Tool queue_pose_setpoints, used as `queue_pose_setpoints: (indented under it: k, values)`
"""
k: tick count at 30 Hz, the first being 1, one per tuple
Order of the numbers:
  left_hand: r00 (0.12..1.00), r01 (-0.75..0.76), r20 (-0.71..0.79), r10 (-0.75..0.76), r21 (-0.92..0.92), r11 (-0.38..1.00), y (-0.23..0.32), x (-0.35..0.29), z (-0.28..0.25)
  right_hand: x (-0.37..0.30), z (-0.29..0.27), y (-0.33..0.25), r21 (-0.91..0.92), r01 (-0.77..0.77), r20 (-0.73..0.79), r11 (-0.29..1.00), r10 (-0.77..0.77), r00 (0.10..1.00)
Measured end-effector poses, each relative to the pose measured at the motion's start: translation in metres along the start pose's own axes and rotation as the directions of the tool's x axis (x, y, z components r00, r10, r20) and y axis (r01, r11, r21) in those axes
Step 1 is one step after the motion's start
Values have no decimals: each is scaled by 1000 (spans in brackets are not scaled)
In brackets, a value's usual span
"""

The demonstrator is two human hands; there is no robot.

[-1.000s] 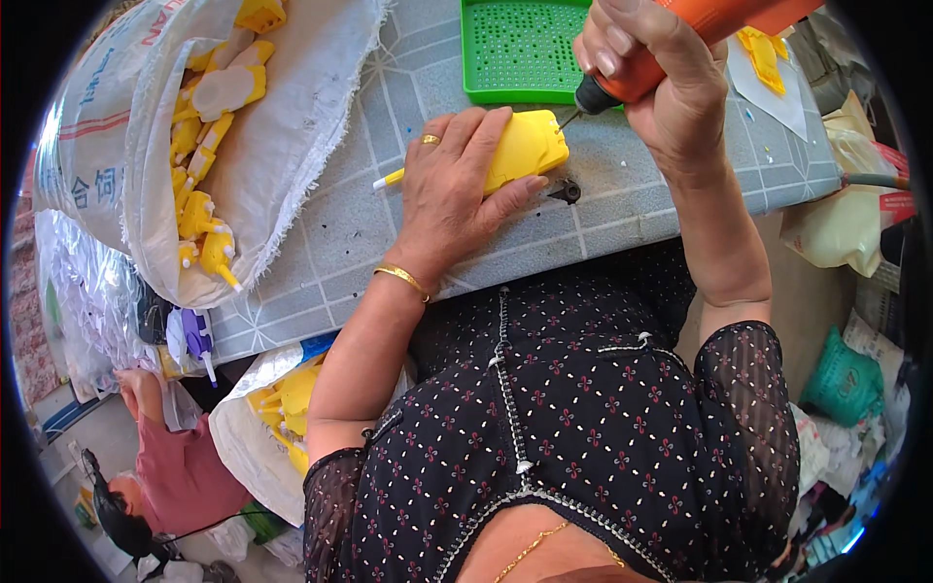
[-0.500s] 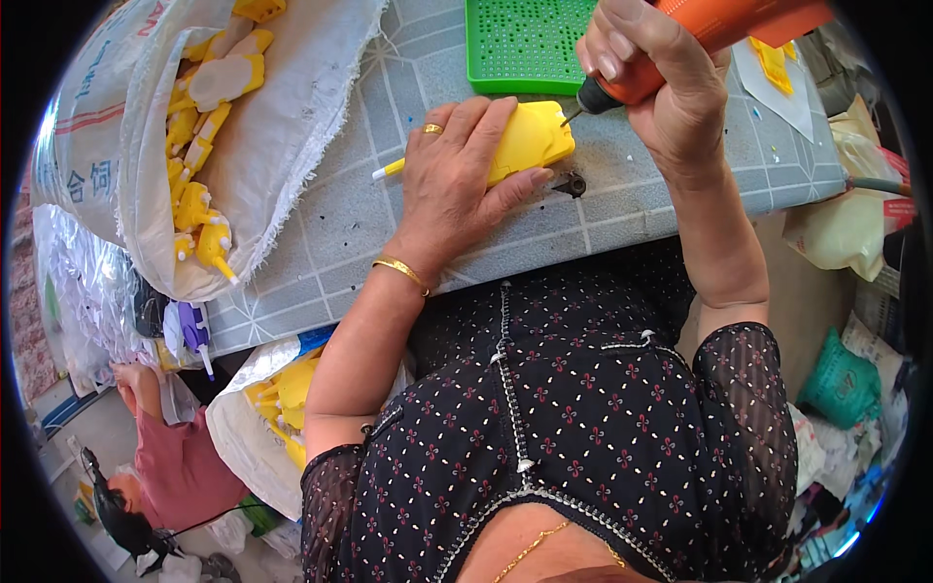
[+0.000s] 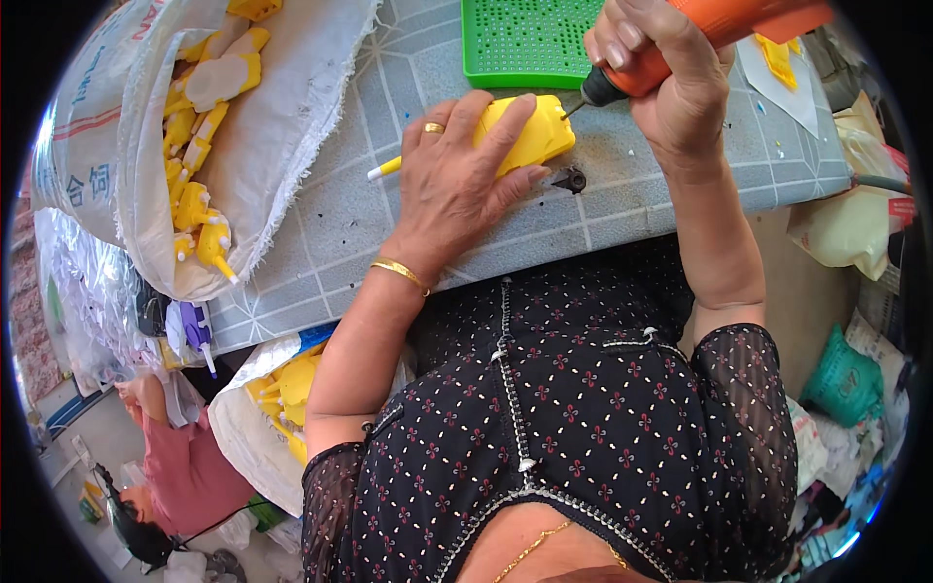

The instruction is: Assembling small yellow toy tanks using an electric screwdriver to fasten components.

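My left hand (image 3: 457, 180) lies over a yellow plastic housing (image 3: 530, 133) on the table and grips it. A thin yellow stem with a white tip (image 3: 384, 169) sticks out past the hand's left side. My right hand (image 3: 671, 92) is wrapped round an orange power screwdriver (image 3: 724, 29) with a black nose. Its bit (image 3: 575, 109) points down and left at the housing's right end; whether it is seated in a screw is too small to tell. Just below the housing lies a small black part (image 3: 571, 180).
A green perforated tray (image 3: 530, 44) stands at the table's far side. A white woven sack (image 3: 301, 117) at left holds several yellow housings (image 3: 209, 87); another sack (image 3: 243, 428) sits below the edge. A person in a pink sleeve (image 3: 190, 466) is at lower left. A cable (image 3: 880, 185) runs at right.
The screwdriver's nose has shifted slightly right and up. The housing has tilted a little under my left hand, whose fingers have spread slightly. The other person's hand has moved at lower left.
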State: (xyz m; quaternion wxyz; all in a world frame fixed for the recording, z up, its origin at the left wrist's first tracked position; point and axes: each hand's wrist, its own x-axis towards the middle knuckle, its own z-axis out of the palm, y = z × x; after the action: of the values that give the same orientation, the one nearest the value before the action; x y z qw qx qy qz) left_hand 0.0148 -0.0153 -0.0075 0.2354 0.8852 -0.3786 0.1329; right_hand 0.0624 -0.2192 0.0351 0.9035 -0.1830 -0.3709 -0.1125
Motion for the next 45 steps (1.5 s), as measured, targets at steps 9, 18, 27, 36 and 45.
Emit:
queue_pose_setpoints:
  k: [9,18,27,36,45]
  values:
    - [988,-133,102,116,183,974,11,0,0,-1,53,-23,-592,-424,-477,685,126,870]
    - [977,-196,134,167,251,948,26,9,6,2,49,-30,-572,-433,-431,696,194,881]
    - [983,-174,101,156,213,961,24,9,9,7,70,-41,-590,-366,-459,719,74,885]
    - [981,-196,51,189,201,960,20,7,10,0,62,-36,-629,-383,-447,677,88,890]
    - [983,-185,42,180,200,962,19,6,12,-3,59,-33,-591,-428,-473,684,136,871]
